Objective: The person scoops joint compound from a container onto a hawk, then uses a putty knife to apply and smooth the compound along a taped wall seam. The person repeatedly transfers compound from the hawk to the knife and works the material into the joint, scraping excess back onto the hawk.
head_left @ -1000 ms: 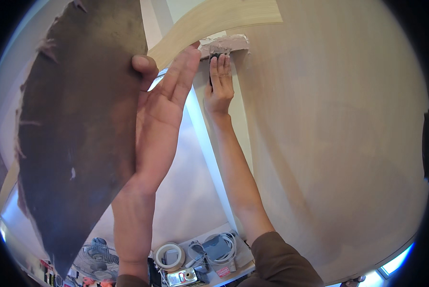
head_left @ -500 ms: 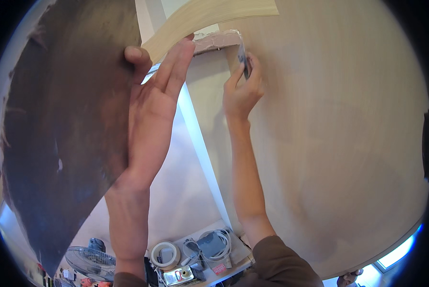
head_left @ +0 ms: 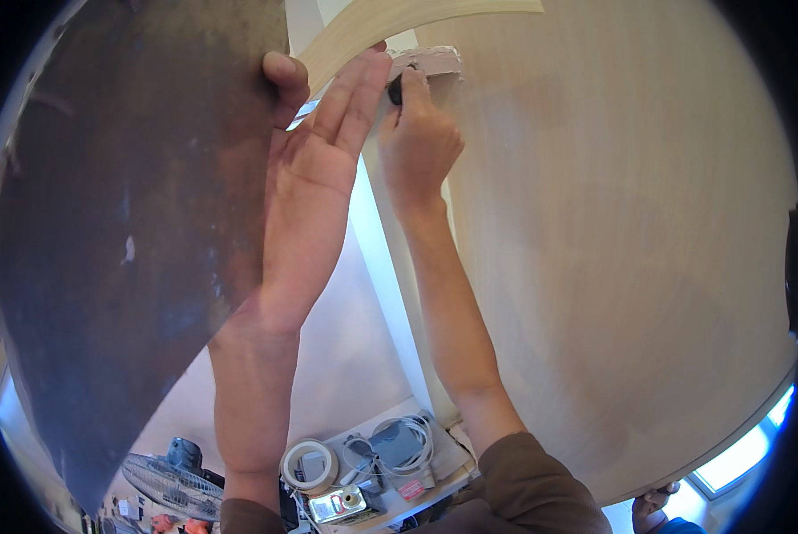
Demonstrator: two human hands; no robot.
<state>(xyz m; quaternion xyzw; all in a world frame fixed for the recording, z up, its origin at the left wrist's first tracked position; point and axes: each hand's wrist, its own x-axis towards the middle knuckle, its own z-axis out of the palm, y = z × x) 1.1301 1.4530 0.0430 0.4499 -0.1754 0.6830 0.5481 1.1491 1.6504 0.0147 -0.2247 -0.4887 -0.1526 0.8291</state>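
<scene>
My left hand [head_left: 314, 187] is raised with its palm showing and its fingers stretched up together, their tips close to a curved pale wood-grain strip [head_left: 399, 25]. Its thumb lies in front of the edge of a large dark sheet [head_left: 114, 231], which fills the left side. Further right, my right hand [head_left: 421, 142] is closed on a small scraper [head_left: 395, 90]. Only a dark part of the tool shows; the fingers hide the rest. They are up against a short edge coated with a pinkish-beige paste [head_left: 439, 60], beside a large pale wood-grain panel [head_left: 612, 249].
Below, a shelf [head_left: 397, 509] bears a roll of tape [head_left: 290, 467], a coiled pale cable [head_left: 427, 445] and a metallic box [head_left: 337, 505]. A fan [head_left: 163, 488] stands lower left. Another person's hand [head_left: 652, 500] is at the panel's lower edge.
My right hand has moved left along the pasted edge with the scraper and turned. My left hand, the strip and the dark sheet appear shifted slightly right.
</scene>
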